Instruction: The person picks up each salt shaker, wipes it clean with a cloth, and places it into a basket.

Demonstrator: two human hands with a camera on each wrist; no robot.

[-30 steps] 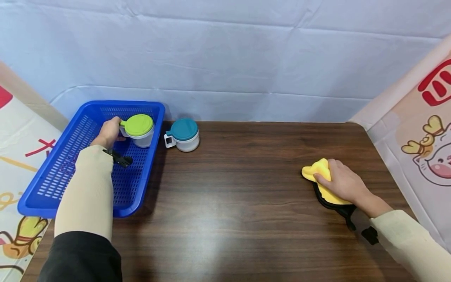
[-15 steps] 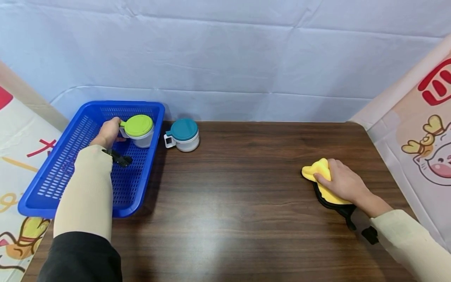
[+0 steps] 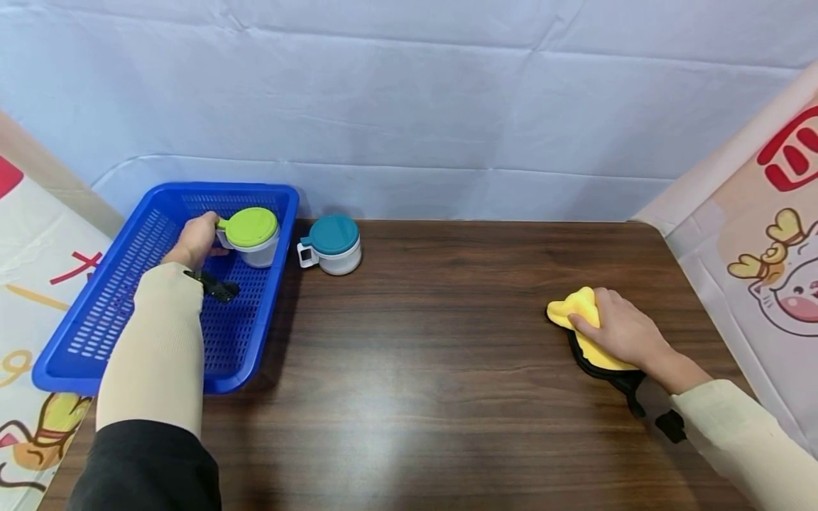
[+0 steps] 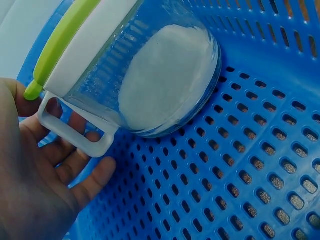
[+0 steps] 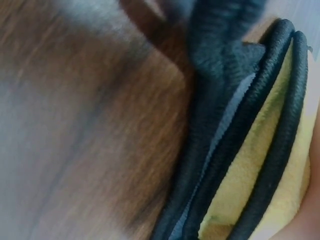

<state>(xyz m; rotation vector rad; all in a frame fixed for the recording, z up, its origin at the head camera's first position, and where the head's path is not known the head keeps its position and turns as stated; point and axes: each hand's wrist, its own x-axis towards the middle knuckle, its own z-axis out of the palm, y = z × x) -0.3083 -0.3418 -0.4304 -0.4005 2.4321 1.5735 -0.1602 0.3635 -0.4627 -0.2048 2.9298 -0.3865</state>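
A seasoning jar (image 3: 253, 238) with a green lid, clear sides and white contents stands in the blue basket (image 3: 252, 355). My left hand (image 3: 197, 238) is at its white handle (image 4: 92, 145). In the left wrist view the thumb is against the green lid tab (image 4: 34, 91), and the fingers reach behind and through the handle. On the right of the table, my right hand (image 3: 623, 330) grips a folded yellow cloth (image 3: 575, 306) with black edging, its thumb lying across the top. The other right fingertips are hidden. The right wrist view shows the cloth's layered edge (image 5: 250, 165) close up.
A second jar (image 3: 335, 245) with a teal lid stands on the brown wooden table (image 3: 434, 355), just right of the basket. A pale sheet (image 3: 409, 106) hangs behind the table. Printed sheets flank both sides.
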